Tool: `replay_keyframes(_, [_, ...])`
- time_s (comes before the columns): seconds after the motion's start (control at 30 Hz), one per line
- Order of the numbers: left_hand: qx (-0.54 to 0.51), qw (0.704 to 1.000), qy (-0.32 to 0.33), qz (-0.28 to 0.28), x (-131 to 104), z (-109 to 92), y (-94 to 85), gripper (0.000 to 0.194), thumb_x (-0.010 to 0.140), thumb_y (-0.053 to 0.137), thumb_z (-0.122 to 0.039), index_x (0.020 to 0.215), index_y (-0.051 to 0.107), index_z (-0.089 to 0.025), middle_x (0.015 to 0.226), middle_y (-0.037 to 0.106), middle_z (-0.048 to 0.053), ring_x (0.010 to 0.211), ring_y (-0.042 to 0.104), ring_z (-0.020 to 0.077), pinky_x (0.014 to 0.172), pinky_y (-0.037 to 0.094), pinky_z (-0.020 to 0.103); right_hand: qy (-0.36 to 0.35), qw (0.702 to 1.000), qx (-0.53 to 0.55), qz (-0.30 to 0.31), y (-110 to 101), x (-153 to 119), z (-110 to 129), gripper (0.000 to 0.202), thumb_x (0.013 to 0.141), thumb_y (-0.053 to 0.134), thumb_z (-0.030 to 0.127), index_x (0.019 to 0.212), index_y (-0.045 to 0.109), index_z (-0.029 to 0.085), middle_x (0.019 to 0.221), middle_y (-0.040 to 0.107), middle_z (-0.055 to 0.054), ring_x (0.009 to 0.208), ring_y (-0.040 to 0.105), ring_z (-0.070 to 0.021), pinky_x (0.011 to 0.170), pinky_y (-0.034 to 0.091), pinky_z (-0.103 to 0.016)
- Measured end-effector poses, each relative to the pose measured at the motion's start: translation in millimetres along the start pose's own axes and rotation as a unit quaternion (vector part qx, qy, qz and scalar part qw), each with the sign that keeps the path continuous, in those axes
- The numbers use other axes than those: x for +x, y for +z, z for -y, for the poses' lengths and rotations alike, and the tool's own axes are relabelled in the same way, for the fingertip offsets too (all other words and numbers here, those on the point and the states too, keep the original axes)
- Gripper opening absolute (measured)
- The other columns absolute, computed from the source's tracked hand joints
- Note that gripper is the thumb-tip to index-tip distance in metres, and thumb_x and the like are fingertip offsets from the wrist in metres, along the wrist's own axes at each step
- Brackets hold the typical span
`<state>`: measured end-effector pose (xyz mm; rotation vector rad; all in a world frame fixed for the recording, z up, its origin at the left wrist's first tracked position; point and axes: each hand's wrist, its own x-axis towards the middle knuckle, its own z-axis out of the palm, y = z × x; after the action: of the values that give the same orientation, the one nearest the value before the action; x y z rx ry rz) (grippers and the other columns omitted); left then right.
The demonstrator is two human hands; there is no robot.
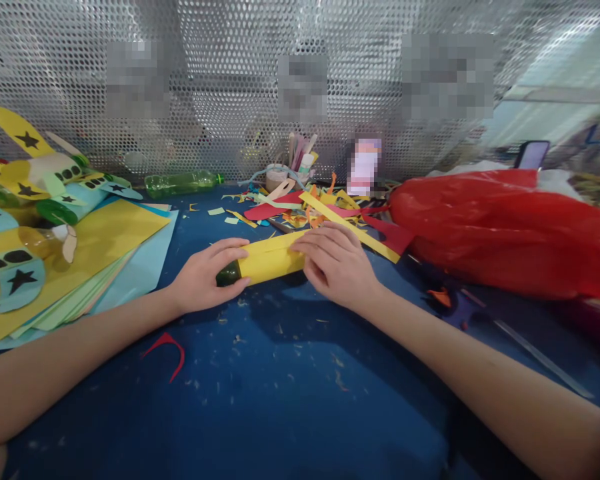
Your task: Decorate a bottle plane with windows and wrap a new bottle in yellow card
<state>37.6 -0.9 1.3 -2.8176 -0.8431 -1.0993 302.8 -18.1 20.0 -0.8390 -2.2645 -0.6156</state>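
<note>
A green plastic bottle (228, 274) wrapped in yellow paper (275, 259) lies sideways between my hands, just above or on the blue table. My left hand (207, 277) grips its left end, thumb below and fingers above, where the dark green plastic shows. My right hand (337, 263) is closed over the right end, fingertips pressing the paper's edge on top. That end of the bottle is hidden by the hand. Just behind, a yellow paper strip (350, 227) lies across a heap of coloured paper scraps (290, 217).
Bottle planes with paper wings (23, 277) rest on stacked coloured paper (125, 230) at left. Behind are another green bottle (180, 184) and a tape roll (279, 179). On the right lie a red plastic bag (505, 230), a purple tool (457, 307) and a clear stick (543, 360).
</note>
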Motion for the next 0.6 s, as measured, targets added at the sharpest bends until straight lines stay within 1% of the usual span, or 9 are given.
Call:
replay_keyframes(0.13, [0.008, 1.0, -0.017, 0.001, 0.4, -0.8, 0.4, 0.028, 0.084, 0.059, -0.032, 0.107, 0.047, -0.022, 0.125, 0.06, 0.011, 0.112, 0.06, 0.0221, 0.091, 0.052, 0.039, -0.005, 0.999, -0.04, -0.029, -1.2, 0.4, -7.4, 0.021, 0.082, 0.05, 0.012, 0.092, 0.065, 0.023, 0.088, 0.072, -0.005, 0.09, 0.063, -0.0232, 0.091, 0.049, -0.043])
replay_keyframes(0.23, [0.008, 1.0, -0.025, -0.001, 0.4, -1.2, 0.4, 0.028, 0.083, 0.059, -0.032, 0.106, 0.047, -0.021, 0.124, 0.061, 0.011, 0.111, 0.061, 0.0225, 0.09, 0.052, 0.039, -0.003, 0.997, -0.062, -0.039, -2.2, 1.4, -10.0, 0.019, 0.081, 0.051, 0.011, 0.088, 0.065, 0.022, 0.083, 0.071, -0.006, 0.086, 0.062, -0.0231, 0.087, 0.05, -0.041])
replay_keyframes(0.33, [-0.002, 0.999, -0.038, 0.003, 0.4, -1.6, 0.0, 0.028, 0.083, 0.059, -0.032, 0.105, 0.046, -0.021, 0.124, 0.061, 0.011, 0.112, 0.061, 0.0228, 0.091, 0.052, 0.04, 0.004, 0.996, -0.079, -0.037, -3.1, 2.0, -10.5, 0.017, 0.081, 0.051, 0.012, 0.086, 0.064, 0.021, 0.083, 0.07, -0.006, 0.084, 0.062, -0.0227, 0.086, 0.05, -0.041])
replay_keyframes(0.43, [-0.018, 0.998, -0.066, 0.006, 0.1, -1.3, 0.6, 0.029, 0.082, 0.06, -0.032, 0.104, 0.044, -0.021, 0.125, 0.06, 0.011, 0.113, 0.06, 0.023, 0.091, 0.052, 0.041, 0.012, 0.992, -0.114, -0.043, -3.6, 1.9, -10.4, 0.013, 0.081, 0.052, 0.014, 0.084, 0.063, 0.02, 0.084, 0.07, -0.006, 0.084, 0.061, -0.023, 0.084, 0.05, -0.041])
replay_keyframes(0.53, [-0.056, 0.993, -0.107, -0.001, -0.7, 0.0, 2.9, 0.036, 0.079, 0.063, -0.032, 0.106, 0.041, -0.022, 0.124, 0.06, 0.011, 0.112, 0.06, 0.0227, 0.092, 0.052, 0.041, 0.029, 0.989, -0.139, -0.038, -2.9, 0.6, -11.1, 0.012, 0.082, 0.052, 0.015, 0.086, 0.062, 0.02, 0.085, 0.07, -0.007, 0.084, 0.06, -0.0242, 0.081, 0.049, -0.041])
replay_keyframes(0.6, [-0.087, 0.989, -0.12, -0.01, -1.4, 0.8, 4.4, 0.044, 0.077, 0.066, -0.033, 0.109, 0.038, -0.022, 0.123, 0.061, 0.011, 0.113, 0.06, 0.0227, 0.093, 0.052, 0.041, 0.037, 0.991, -0.129, -0.023, -1.5, -0.8, -12.1, 0.013, 0.083, 0.051, 0.016, 0.09, 0.061, 0.019, 0.087, 0.069, -0.008, 0.086, 0.06, -0.0252, 0.08, 0.049, -0.041])
